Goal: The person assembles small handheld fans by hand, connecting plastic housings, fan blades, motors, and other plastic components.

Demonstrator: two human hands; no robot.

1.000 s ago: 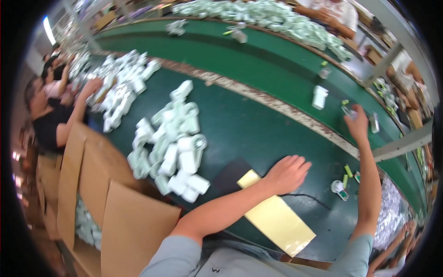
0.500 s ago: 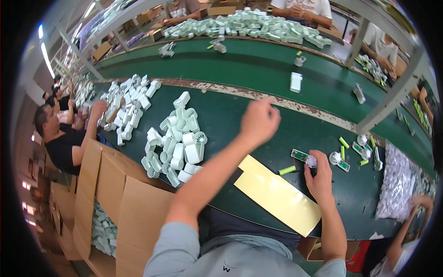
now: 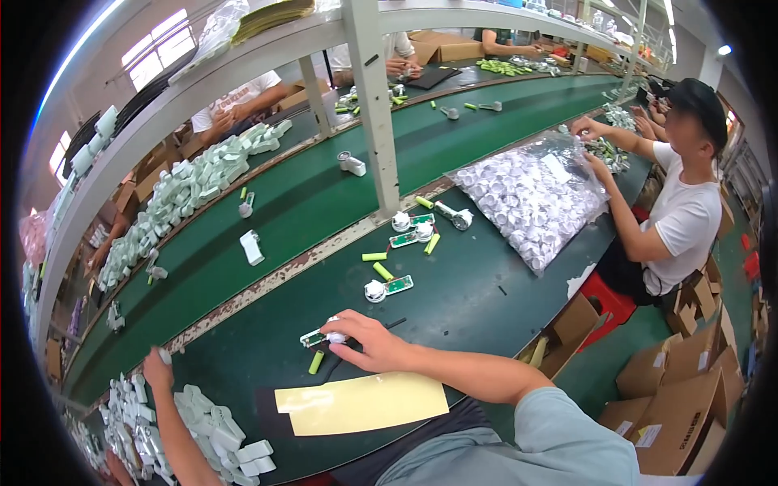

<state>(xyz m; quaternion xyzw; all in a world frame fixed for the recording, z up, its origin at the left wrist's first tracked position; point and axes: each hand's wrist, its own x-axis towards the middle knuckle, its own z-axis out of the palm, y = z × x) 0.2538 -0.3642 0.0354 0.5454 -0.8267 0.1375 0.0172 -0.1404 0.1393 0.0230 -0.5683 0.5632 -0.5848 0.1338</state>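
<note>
My right hand (image 3: 369, 340) has its fingers closed around the round white part of a small motor assembly (image 3: 335, 328). A narrow green circuit board (image 3: 311, 337) sticks out from under its fingertips. Beside it lies a yellow-green battery cell (image 3: 316, 362). My left hand (image 3: 158, 368) is far to the left, near the belt's edge strip, closed with something small and whitish at its fingertips that I cannot make out. Pale green plastic housings (image 3: 215, 425) are heaped next to my left forearm. A yellow sheet (image 3: 365, 402) lies in front of me.
More motor assemblies (image 3: 397, 287) with batteries (image 3: 382, 270) lie ahead. A clear bag of white parts (image 3: 531, 198) stands at the right, by a co-worker (image 3: 681, 194). A green conveyor belt (image 3: 308, 202) runs beyond the edge strip, with a metal post (image 3: 373, 105) beside it.
The view has swung to the right. My left hand has gone from above the table's middle to the far left by the edge strip. My right hand stays on the motor assembly.
</note>
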